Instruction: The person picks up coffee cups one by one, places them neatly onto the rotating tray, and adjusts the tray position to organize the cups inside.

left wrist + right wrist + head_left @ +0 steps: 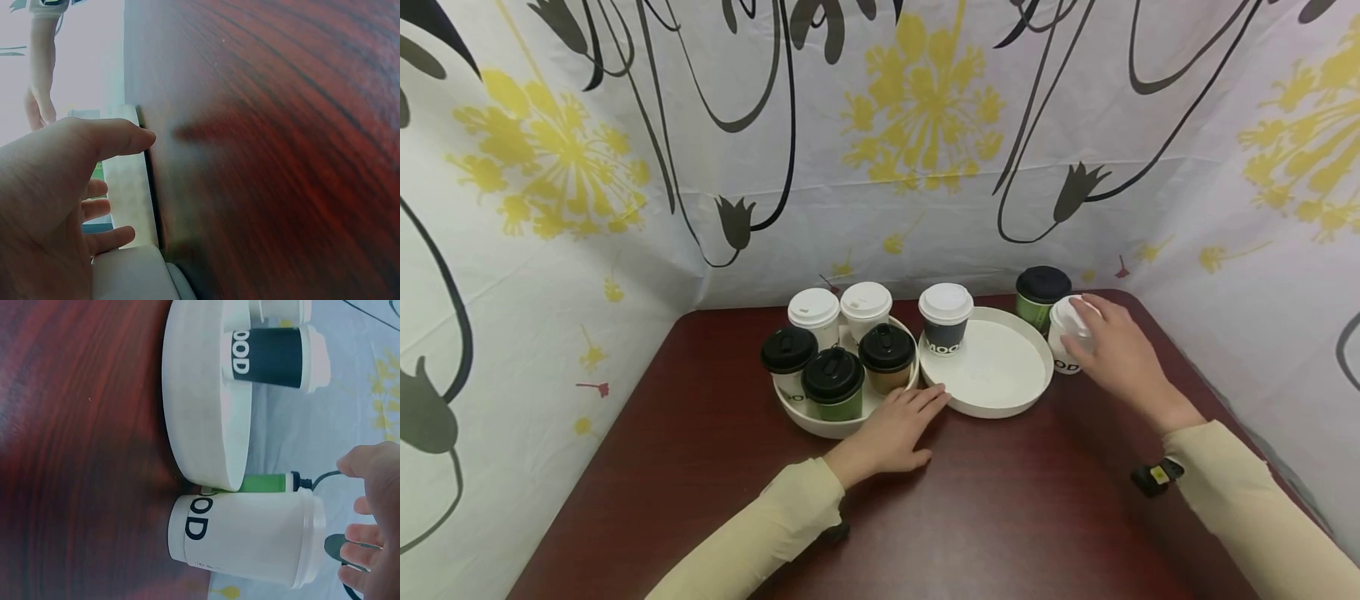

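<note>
My right hand (1114,354) hovers over a white paper cup (250,534) with a white lid. In the right wrist view, its relaxed fingers stand a little apart from that lid. The cup stands upright on the table, just outside the right round white tray (996,383). Fingers straight, my left hand (891,429) lies where this tray meets the left round white tray (820,429); its fingertips touch or nearly touch the right tray's rim. A dark grey cup (946,325) with a white lid stands in the right tray.
Several cups, including a green cup (838,408) with a black lid, crowd the left tray. Another green cup (1036,312) with a black lid stands behind the white cup. A patterned cloth (865,233) hangs behind the dark red table (1000,508).
</note>
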`<state>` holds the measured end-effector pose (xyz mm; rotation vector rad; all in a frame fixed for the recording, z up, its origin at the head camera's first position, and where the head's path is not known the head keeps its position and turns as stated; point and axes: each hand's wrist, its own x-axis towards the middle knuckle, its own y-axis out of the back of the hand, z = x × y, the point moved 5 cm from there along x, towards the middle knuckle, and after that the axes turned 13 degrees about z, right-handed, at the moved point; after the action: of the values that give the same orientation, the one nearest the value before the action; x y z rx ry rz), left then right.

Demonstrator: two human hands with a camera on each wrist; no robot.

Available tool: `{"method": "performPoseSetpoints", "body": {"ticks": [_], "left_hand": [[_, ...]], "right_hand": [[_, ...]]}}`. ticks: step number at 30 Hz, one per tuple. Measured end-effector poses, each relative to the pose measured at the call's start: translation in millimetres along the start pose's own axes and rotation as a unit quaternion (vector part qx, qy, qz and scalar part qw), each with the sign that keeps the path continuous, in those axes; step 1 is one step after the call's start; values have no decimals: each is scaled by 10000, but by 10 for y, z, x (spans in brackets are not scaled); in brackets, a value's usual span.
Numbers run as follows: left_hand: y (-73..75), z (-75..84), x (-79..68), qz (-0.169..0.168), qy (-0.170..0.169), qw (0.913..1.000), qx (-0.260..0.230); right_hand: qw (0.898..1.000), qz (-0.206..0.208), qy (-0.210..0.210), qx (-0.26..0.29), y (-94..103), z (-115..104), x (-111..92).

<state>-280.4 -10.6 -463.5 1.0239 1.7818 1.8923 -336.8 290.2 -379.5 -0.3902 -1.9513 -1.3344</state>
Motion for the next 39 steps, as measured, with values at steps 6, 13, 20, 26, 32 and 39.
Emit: {"method": "performPoseSetpoints", "body": {"ticks": [6, 13, 20, 26, 32, 39], "left_hand": [[-1, -6, -2, -22, 8, 10000, -32], [-14, -6, 2, 16, -40, 10000, 31], [-19, -9, 2, 8, -41, 10000, 39], [-31, -13, -1, -12, -1, 10000, 49], [-39, -21, -1, 34, 22, 10000, 55], [-28, -20, -1, 38, 7, 10000, 41]], "right_hand": [[9993, -216, -291, -40, -78, 104, 87], [9947, -720, -713, -146, -184, 247, 137], [9937, -778, -796, -141, -234, 332, 138], [9916, -890, -926, -165, -264, 358, 128], [9919, -832, -950, -160, -282, 382, 128], [9931, -704, -923, -153, -286, 402, 110]]}}
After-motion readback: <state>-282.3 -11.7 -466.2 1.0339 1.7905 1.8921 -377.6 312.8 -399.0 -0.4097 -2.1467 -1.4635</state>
